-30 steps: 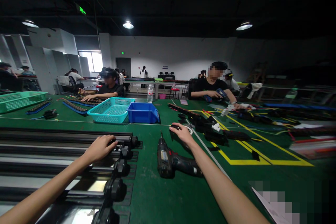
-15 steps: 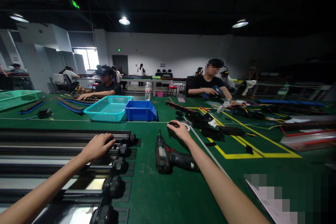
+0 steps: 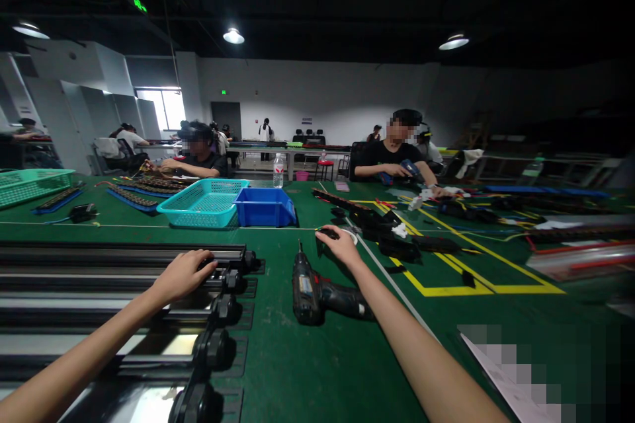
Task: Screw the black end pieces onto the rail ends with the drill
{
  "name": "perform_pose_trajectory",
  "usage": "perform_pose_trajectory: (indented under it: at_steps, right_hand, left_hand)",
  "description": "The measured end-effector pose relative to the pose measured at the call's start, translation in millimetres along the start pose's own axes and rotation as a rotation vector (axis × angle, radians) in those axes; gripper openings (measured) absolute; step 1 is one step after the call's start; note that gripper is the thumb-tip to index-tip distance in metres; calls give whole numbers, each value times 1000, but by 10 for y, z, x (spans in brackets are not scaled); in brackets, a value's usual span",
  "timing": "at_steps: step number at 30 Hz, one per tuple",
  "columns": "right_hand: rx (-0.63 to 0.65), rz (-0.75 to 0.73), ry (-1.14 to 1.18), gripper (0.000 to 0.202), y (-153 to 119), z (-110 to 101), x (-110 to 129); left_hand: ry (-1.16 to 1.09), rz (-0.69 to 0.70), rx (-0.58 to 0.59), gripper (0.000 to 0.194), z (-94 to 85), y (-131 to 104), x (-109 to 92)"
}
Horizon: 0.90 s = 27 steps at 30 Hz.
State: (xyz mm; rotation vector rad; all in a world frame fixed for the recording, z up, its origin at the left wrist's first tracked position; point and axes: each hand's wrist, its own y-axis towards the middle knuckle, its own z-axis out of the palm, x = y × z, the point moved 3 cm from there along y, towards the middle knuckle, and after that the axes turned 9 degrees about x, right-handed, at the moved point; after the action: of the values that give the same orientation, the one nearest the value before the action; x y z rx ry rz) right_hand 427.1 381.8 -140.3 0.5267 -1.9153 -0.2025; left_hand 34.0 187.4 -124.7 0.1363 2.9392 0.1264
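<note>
Black-framed metal bars [image 3: 59,277] lie side by side across the near left of the green tabletop [image 3: 292,377], black end fittings [image 3: 215,349] at their right ends. The left hand [image 3: 184,272] rests palm down on the far bars near those ends, fingers loosely bent; whether they grip anything I cannot tell. At the middle, the right hand [image 3: 343,250] reaches over a small dark piece [image 3: 328,233], its fingertips at it; a firm grasp cannot be made out. Between the hands, slightly nearer, a cordless drill [image 3: 308,297] lies on its side, bit pointing far. Farther off, a turquoise basket [image 3: 171,215] stands just left of a blue bin [image 3: 265,213]. At the far right, a co-worker [image 3: 389,157] holds a blue power drill [image 3: 409,168].
</note>
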Motion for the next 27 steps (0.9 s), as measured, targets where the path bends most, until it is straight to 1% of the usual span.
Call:
perform_pose_trajectory:
  at_steps: [5,14,27]
  right_hand:
    - [2,-11,-7,50,4,0,-20]
    - [12,-3,-9,50,-9,14,19]
    - [41,-1,-20,51,-4,41,-20]
  left_hand:
    - [6,1,-10,48,1,3,6]
    - [15,3,-26,48,0,-3,12]
    - [21,-3,-16,46,-13,-15,-8]
